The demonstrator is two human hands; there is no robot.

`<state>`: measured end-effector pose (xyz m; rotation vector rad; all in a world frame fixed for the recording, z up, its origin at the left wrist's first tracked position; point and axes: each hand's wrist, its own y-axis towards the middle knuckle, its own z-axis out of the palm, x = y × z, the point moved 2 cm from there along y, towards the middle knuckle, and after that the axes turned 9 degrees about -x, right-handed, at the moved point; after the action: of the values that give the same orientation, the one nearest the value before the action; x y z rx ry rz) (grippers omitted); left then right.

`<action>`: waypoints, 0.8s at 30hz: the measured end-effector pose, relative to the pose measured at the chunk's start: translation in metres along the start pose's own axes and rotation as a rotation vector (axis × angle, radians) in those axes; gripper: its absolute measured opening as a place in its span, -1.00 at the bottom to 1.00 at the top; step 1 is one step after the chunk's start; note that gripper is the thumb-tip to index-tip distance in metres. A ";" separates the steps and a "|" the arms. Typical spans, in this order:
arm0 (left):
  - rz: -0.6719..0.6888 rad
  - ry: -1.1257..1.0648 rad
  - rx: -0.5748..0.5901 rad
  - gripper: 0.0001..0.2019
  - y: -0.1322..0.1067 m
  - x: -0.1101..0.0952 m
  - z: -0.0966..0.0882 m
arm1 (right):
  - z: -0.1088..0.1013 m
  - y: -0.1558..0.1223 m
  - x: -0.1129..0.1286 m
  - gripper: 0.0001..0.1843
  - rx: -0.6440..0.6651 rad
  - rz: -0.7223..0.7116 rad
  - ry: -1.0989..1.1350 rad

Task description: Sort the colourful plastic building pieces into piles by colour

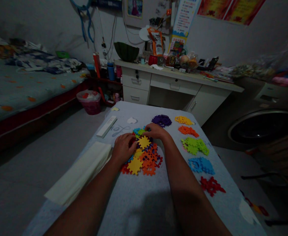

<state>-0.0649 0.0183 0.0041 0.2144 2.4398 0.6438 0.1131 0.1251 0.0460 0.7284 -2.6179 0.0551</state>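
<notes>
A mixed pile of plastic gear-shaped interlocking pieces lies in the middle of the cloth-covered table, with yellow, orange, red, blue and green ones showing. My left hand rests at the pile's left side, thumb and fingers bent and apart, touching pieces there. At the far right of the pile, my right hand has its fingertips bent close together over green and blue pieces; what they grip, if anything, is hidden. A yellow piece lies on top between my hands.
Sorted groups lie along the right: purple, yellow, orange, green, blue and red pieces. A folded pale cloth and a white strip lie left. A desk stands behind.
</notes>
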 end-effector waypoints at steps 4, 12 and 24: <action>0.003 0.005 -0.002 -0.74 0.000 0.003 0.002 | -0.003 -0.001 0.003 -0.69 0.050 0.001 -0.059; -0.005 0.003 -0.006 -0.76 0.000 0.003 0.002 | -0.009 -0.005 0.012 -0.74 0.048 -0.004 -0.122; 0.012 0.008 -0.005 -0.75 0.001 0.004 0.003 | -0.074 -0.036 -0.008 -0.76 -0.148 0.043 -0.029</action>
<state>-0.0667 0.0212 0.0005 0.2250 2.4463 0.6574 0.1659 0.1087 0.1077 0.6262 -2.6312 -0.1365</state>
